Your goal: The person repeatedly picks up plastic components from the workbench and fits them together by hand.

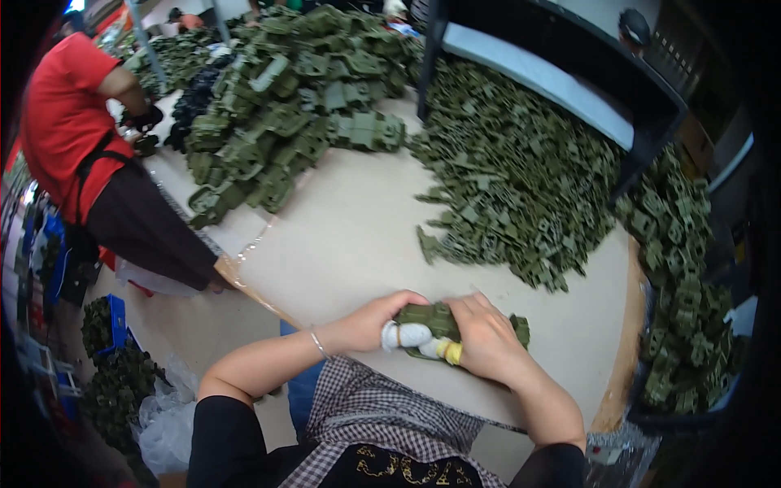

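Observation:
Both my hands grip an olive-green moulded plastic part [425, 315] just above the near edge of the table [342, 220]. My left hand [389, 317] closes on its left end, with a white wrapping on the thumb. From the right, my right hand [488, 332] curls over the part, its thumb wrapped in white and yellow. Fingers and wrapped thumbs cover much of the part, so its exact kind cannot be made out. Its right end shows beyond my right hand.
Larger green parts lie in a big heap [277, 106] at the far left. Small green pieces form another pile [521, 163] at the right, beneath a dark-framed shelf [561, 49]. A co-worker in red [69, 122] stands left. More green parts [679, 276] fill the right side.

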The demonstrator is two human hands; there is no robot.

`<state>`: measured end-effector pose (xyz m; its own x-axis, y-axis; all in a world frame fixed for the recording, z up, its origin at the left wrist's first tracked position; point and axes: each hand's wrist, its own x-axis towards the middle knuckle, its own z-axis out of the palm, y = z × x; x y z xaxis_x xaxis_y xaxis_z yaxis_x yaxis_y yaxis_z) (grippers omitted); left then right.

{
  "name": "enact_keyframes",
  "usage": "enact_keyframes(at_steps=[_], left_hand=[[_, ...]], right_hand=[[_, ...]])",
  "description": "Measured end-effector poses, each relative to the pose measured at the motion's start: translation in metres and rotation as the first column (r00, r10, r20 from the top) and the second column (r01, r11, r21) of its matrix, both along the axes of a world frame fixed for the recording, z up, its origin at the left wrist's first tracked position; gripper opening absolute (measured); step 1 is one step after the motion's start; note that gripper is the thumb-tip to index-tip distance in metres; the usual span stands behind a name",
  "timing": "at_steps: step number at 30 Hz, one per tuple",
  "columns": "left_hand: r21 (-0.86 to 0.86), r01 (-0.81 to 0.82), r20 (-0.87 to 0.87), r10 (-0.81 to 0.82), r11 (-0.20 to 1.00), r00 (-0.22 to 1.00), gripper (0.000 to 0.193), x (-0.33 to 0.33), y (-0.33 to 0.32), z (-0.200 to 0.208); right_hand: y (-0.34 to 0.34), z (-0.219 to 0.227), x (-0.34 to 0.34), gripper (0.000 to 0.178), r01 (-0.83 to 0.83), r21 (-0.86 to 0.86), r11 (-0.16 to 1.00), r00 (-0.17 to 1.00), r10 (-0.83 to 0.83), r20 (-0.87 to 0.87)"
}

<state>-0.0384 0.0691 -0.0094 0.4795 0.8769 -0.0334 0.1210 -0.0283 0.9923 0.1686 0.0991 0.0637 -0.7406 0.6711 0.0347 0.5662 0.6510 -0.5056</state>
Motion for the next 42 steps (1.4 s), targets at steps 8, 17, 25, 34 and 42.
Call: enact_keyframes(at_steps=[8,17,25,34,42], left_hand=[[0.479,-0.203,-0.091,0.278,0.854,0.956,0.053,-0.049,0.014,0.064],[0.748,-0.600,0.400,0.914,-0.284,0.066,0.039,-0.360,0.141,0.088],[0.763,-0.647,-0.262,0.907,-0.015,-0.330,0.078,-0.463,0.238,0.093],[0.904,-0.200,0.307,0.899,-0.378,-0.313,0.067,-0.402,0.191,0.095],[0.986,-0.131,-0.006,0.794,0.107,0.608,0.056,-0.061,0.086,0.113]], right_hand=[[-0.033,0.041,0.034,0.072,0.120,0.305,0.945,0.977,-0.057,-0.205],[-0.041,-0.004,0.116,0.060,0.544,0.235,0.806,0.832,-0.481,-0.278],[-0.017,0.003,0.194,0.073,0.820,0.489,0.297,0.487,-0.811,-0.324],[0.066,0.012,0.343,0.063,0.751,0.623,-0.220,0.010,-0.939,-0.343],[0.005,-0.016,0.279,0.032,0.607,-0.714,0.349,-0.054,-0.878,-0.475]])
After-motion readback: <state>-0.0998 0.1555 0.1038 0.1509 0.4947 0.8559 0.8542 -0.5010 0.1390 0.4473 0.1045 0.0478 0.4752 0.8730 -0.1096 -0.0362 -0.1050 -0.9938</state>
